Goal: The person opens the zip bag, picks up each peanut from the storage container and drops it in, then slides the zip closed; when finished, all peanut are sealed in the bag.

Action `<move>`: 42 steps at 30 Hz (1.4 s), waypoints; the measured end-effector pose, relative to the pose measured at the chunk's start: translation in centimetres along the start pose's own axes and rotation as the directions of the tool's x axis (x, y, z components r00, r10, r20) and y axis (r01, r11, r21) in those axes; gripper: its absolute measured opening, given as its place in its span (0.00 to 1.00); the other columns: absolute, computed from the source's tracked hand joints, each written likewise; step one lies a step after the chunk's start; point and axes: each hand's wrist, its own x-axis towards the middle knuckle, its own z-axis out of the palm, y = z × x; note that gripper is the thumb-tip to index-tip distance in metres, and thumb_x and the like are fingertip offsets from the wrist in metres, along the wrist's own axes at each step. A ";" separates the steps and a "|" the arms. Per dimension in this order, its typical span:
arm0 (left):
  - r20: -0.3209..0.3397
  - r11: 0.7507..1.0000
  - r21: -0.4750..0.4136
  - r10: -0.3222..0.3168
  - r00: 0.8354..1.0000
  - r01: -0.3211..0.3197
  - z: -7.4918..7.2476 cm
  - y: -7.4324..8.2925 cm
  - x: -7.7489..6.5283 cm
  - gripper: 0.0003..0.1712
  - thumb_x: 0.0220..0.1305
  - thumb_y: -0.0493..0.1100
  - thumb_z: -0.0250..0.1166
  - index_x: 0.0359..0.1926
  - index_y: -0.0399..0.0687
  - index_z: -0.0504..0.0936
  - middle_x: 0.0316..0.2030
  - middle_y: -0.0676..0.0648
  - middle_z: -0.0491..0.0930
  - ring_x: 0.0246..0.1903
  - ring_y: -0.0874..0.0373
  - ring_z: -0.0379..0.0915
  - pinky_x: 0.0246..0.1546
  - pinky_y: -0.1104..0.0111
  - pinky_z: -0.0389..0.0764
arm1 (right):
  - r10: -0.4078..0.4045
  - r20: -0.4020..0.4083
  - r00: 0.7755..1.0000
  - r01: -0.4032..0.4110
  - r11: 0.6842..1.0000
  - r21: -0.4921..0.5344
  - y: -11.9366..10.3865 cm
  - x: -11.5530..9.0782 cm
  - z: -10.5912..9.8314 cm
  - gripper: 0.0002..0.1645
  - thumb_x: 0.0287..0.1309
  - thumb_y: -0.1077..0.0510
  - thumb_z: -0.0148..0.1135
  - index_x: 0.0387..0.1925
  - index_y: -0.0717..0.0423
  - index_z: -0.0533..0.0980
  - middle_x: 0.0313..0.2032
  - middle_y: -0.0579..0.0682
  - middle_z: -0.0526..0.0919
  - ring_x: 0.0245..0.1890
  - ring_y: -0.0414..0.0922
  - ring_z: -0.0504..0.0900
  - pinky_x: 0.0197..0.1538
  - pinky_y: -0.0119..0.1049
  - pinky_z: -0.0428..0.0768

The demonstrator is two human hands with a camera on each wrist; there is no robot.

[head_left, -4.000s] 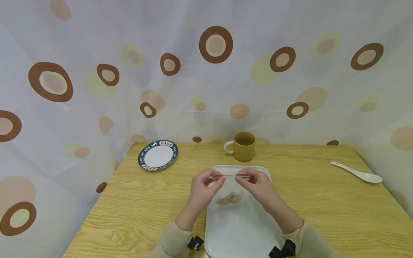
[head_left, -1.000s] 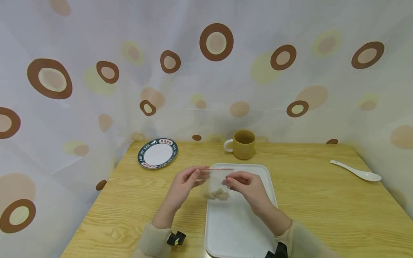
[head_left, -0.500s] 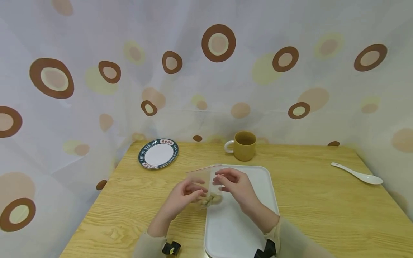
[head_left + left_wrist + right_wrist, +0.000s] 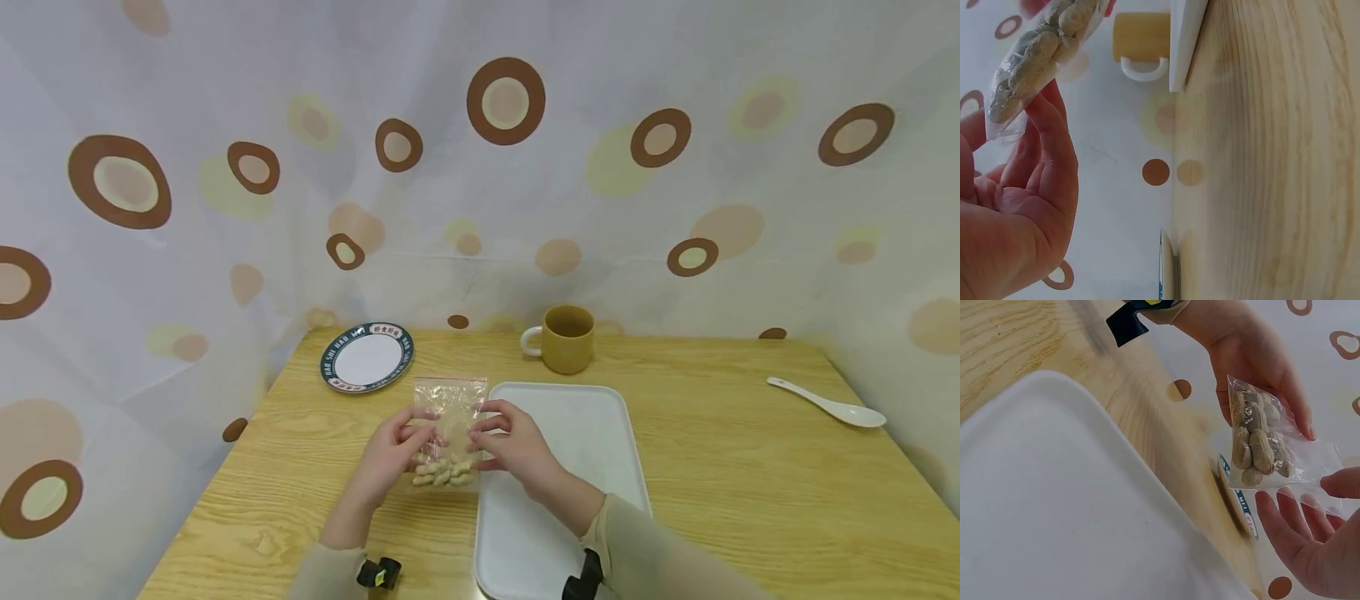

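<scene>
A clear zip bag (image 4: 459, 421) with a red line along its top edge hangs over the table, beside the tray's left edge. Several unshelled peanuts (image 4: 444, 472) lie gathered at its bottom. My left hand (image 4: 390, 450) holds the bag's left side, thumb in front and fingers behind. On the other side my right hand (image 4: 521, 446) pinches the edge between thumb and fingers. In the right wrist view the bag (image 4: 1263, 440) is held between both hands, the peanuts pressed together in its lower end. The left wrist view shows the bag's base (image 4: 1038, 59) above the left fingers.
The white tray (image 4: 555, 517) lies under and beside my right forearm. Behind it stands a mustard mug (image 4: 570, 340) with a white handle. A plate with a dark green rim (image 4: 335, 375) sits at the back left, a white spoon (image 4: 832, 406) at the far right.
The bag has moved left from over the tray to over the bare table, with both hands. The hands have shifted from its top edge down to its sides.
</scene>
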 end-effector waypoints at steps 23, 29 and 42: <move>-0.064 0.960 0.211 -0.176 0.982 0.185 -1.5 -3.3 0.1 0.14 0.72 0.42 0.57 0.49 0.34 0.75 0.17 0.53 0.68 0.15 0.63 0.62 0.18 0.72 0.68 | 0.120 0.074 0.990 -0.114 0.990 -0.078 3.4 1.9 2.8 0.27 0.63 0.71 0.58 0.62 0.66 0.62 0.39 0.59 0.80 0.28 0.46 0.81 0.29 0.44 0.87; -0.102 0.939 0.258 -0.207 0.973 0.226 -1.4 -2.9 0.1 0.17 0.71 0.41 0.57 0.52 0.31 0.71 0.28 0.47 0.74 0.18 0.61 0.64 0.20 0.72 0.73 | 0.173 0.093 0.981 -0.159 0.977 -0.140 2.8 1.9 2.8 0.36 0.63 0.70 0.56 0.69 0.69 0.55 0.39 0.60 0.80 0.27 0.46 0.83 0.28 0.41 0.86; -0.175 0.877 0.442 -0.119 0.977 0.186 -1.4 -0.9 0.6 0.31 0.67 0.37 0.59 0.67 0.28 0.61 0.51 0.29 0.75 0.37 0.46 0.78 0.37 0.59 0.82 | 0.175 0.060 0.983 -0.159 0.965 -0.211 1.2 2.4 1.5 0.42 0.60 0.73 0.51 0.74 0.69 0.50 0.50 0.66 0.79 0.35 0.52 0.86 0.33 0.42 0.87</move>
